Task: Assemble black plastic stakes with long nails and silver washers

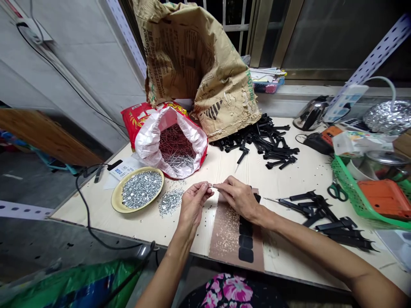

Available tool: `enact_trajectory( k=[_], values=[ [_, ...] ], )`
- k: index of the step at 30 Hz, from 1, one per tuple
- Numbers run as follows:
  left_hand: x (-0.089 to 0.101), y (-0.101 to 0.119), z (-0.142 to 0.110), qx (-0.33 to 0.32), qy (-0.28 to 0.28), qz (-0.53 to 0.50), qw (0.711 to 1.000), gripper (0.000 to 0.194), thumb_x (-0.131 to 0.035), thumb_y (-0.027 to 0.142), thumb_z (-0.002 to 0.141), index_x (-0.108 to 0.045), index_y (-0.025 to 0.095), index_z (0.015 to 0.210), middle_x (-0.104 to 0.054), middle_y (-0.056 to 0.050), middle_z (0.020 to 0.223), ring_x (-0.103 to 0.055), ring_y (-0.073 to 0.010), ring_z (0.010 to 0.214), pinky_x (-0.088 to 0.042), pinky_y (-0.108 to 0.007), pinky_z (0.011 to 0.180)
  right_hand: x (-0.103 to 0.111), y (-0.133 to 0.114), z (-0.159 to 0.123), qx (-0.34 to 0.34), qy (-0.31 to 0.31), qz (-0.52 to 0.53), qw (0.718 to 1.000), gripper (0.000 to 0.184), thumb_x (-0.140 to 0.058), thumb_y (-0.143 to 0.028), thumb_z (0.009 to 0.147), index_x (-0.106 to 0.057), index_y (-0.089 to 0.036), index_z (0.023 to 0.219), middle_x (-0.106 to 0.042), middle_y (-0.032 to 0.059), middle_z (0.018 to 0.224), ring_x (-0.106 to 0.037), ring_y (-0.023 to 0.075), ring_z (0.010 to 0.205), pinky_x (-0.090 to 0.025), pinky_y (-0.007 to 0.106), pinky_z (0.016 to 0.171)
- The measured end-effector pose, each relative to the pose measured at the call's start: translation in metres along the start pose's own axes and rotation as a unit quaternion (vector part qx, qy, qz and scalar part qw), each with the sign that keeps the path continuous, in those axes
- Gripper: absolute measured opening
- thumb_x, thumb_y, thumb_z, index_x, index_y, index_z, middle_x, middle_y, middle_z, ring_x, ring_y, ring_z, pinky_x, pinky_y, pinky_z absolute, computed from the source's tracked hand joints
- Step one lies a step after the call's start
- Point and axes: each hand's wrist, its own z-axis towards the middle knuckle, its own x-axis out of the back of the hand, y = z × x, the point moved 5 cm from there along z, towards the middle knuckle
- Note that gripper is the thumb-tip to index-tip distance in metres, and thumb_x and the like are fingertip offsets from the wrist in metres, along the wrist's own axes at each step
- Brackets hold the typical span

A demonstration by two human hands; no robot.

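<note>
My left hand (194, 200) and my right hand (239, 197) meet over the table, fingertips almost touching. Both pinch a small silvery metal piece (210, 185), mostly covered by the fingers, so its kind cannot be made out. Below my right hand lies a brown board (221, 239) with pale crumbs and a column of black rounded pads (246, 241). Left of my left hand, small metal washers (171, 201) are spread on the tabletop. More washers fill a yellow dish (118, 208). Thin red and silver pins (178, 149) fill an open red-and-white bag (146, 139) behind.
A torn brown paper sack (227, 98) leans at the back, black plastic parts (269, 143) spilling beneath it. More black parts (321, 214) lie at right with a thin screwdriver-like shaft. Scissors (338, 192), a green basket (349, 184) and a kettle (311, 113) stand right.
</note>
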Motion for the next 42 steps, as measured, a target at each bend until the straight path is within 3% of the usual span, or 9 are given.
enact_trajectory(
  k=[10, 17, 22, 31, 35, 40, 42],
  values=[
    [-0.004, -0.002, -0.005, -0.003, -0.017, 0.008, 1.0, 0.03, -0.08, 0.025, 0.06, -0.065, 0.01, 0.081, -0.065, -0.001, 0.068, -0.06, -0.0087, 0.062, -0.051, -0.025, 0.069, 0.003, -0.002, -0.001, -0.015, 0.008, -0.007, 1.0, 0.026, -0.043, -0.026, 0.095, -0.064, -0.022, 0.11, -0.055, 0.0039, 0.086, -0.055, 0.0128, 0.077, -0.047, 0.022, 0.067],
    [-0.004, -0.002, -0.002, -0.037, -0.012, 0.087, 0.995, 0.027, -0.079, 0.025, 0.06, -0.062, 0.013, 0.076, -0.063, 0.002, 0.067, -0.061, -0.0088, 0.061, -0.05, -0.025, 0.068, 0.004, -0.001, -0.007, -0.02, 0.037, -0.076, 0.996, 0.022, -0.044, -0.027, 0.094, -0.064, -0.021, 0.101, -0.058, 0.0042, 0.084, -0.055, 0.0133, 0.076, -0.042, 0.022, 0.059],
    [-0.005, -0.01, 0.002, 0.0, -0.028, 0.101, 0.994, 0.032, -0.08, 0.027, 0.059, -0.065, 0.012, 0.084, -0.064, 0.001, 0.071, -0.06, -0.0084, 0.059, -0.05, -0.024, 0.065, 0.005, 0.0, -0.012, -0.011, 0.037, -0.127, 0.991, 0.015, -0.048, -0.022, 0.091, -0.062, -0.02, 0.095, -0.06, 0.0052, 0.086, -0.054, 0.0159, 0.08, -0.036, 0.024, 0.056],
    [-0.01, -0.021, 0.003, 0.042, -0.041, 0.099, 0.993, 0.034, -0.083, 0.029, 0.053, -0.066, 0.011, 0.077, -0.064, 0.001, 0.066, -0.059, -0.0078, 0.056, -0.049, -0.022, 0.062, 0.006, 0.006, -0.022, 0.001, 0.051, -0.196, 0.979, 0.02, -0.044, -0.026, 0.095, -0.061, -0.019, 0.088, -0.059, 0.0041, 0.079, -0.052, 0.0159, 0.076, -0.031, 0.028, 0.056],
    [-0.011, -0.023, 0.004, 0.027, -0.04, 0.116, 0.992, 0.032, -0.082, 0.029, 0.055, -0.065, 0.012, 0.076, -0.065, 0.001, 0.066, -0.061, -0.0092, 0.057, -0.049, -0.023, 0.062, 0.002, 0.012, -0.024, -0.017, 0.029, -0.157, 0.987, 0.017, -0.045, -0.024, 0.094, -0.061, -0.02, 0.091, -0.057, 0.0046, 0.083, -0.053, 0.015, 0.076, -0.033, 0.025, 0.057],
    [-0.014, -0.025, 0.001, -0.001, -0.055, 0.154, 0.987, 0.028, -0.08, 0.03, 0.059, -0.065, 0.013, 0.076, -0.064, 0.001, 0.065, -0.06, -0.0099, 0.058, -0.048, -0.024, 0.064, 0.002, 0.024, -0.028, -0.08, 0.001, 0.028, 0.996, 0.015, -0.046, -0.024, 0.094, -0.059, -0.017, 0.092, -0.058, 0.0024, 0.082, -0.055, 0.012, 0.073, -0.04, 0.023, 0.066],
    [-0.017, -0.032, -0.003, 0.011, -0.071, 0.165, 0.984, 0.028, -0.079, 0.031, 0.061, -0.065, 0.013, 0.076, -0.064, 0.0, 0.065, -0.06, -0.0107, 0.059, -0.048, -0.024, 0.063, 0.009, 0.031, -0.033, -0.082, -0.011, 0.053, 0.995, 0.015, -0.048, -0.025, 0.093, -0.06, -0.018, 0.089, -0.058, 0.0016, 0.081, -0.055, 0.0124, 0.074, -0.041, 0.024, 0.067]
  ],
)
